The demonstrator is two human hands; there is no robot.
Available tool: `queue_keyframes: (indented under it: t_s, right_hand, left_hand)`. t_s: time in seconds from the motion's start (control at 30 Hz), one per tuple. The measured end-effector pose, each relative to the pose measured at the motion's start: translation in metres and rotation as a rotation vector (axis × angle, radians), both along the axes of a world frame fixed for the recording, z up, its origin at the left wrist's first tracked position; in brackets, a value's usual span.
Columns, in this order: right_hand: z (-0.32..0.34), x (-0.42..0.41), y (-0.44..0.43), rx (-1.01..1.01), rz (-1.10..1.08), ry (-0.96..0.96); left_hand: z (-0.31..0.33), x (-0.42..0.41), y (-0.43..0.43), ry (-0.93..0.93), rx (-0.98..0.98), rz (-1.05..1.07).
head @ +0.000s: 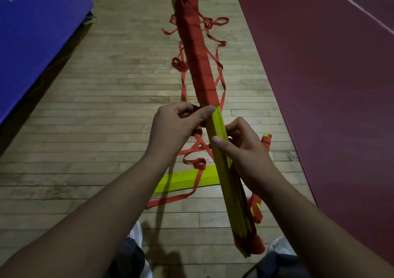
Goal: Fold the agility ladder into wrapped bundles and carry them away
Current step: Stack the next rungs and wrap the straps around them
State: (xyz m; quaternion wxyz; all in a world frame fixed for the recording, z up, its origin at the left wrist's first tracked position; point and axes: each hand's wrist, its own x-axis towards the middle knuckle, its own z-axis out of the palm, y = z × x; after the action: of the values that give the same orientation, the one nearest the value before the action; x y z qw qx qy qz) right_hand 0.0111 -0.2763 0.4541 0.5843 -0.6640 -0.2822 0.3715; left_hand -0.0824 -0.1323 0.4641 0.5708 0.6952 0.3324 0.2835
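Bundle (218, 126): yellow rungs, held above the floor (106, 107), long axis running away from the person, near end by the feet.
Strap (200, 64): red, wound over the far half.
Left grip (177, 126): pinches the strap at the wrap's edge.
Right grip (245, 150): curled round the bare rungs, just nearer.
The unwrapped length lies toward the body.

Both forearms bare, extended forward. Left hand (181, 126) on left side of ladder bundle (218, 126): fingers curled, thumb tip pinching against it. Right hand (241, 147) on right side, nearer the body: thumb across top, fingers curled round.
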Motion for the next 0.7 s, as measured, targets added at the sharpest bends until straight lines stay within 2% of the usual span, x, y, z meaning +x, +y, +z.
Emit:
queue_keyframes:
  t_s: [0.2, 0.3, 0.4, 0.5, 0.57, 0.7]
  right_hand:
    - [-0.001, 0.002, 0.0, -0.017, -0.006, -0.061]
    - [0.002, 0.009, 0.0, 0.008, -0.038, 0.088]
    - [0.009, 0.012, -0.003, -0.025, 0.096, 0.2]
    - [0.016, 0.01, -0.008, 0.035, 0.147, 0.307]
    - [0.02, 0.01, -0.009, 0.066, 0.116, 0.347]
    - [0.021, 0.013, -0.009, 0.101, 0.088, 0.329]
  left_hand:
    - [0.003, -0.002, -0.001, -0.004, -0.001, -0.039]
    - [0.004, -0.002, 0.003, -0.077, -0.098, -0.09]
    - [0.005, -0.001, 0.007, -0.191, -0.208, -0.123]
    - [0.007, -0.001, 0.009, -0.231, -0.214, -0.177]
    - [0.01, -0.002, 0.011, -0.193, -0.16, -0.216]
    - [0.011, -0.004, 0.017, 0.006, -0.019, -0.232]
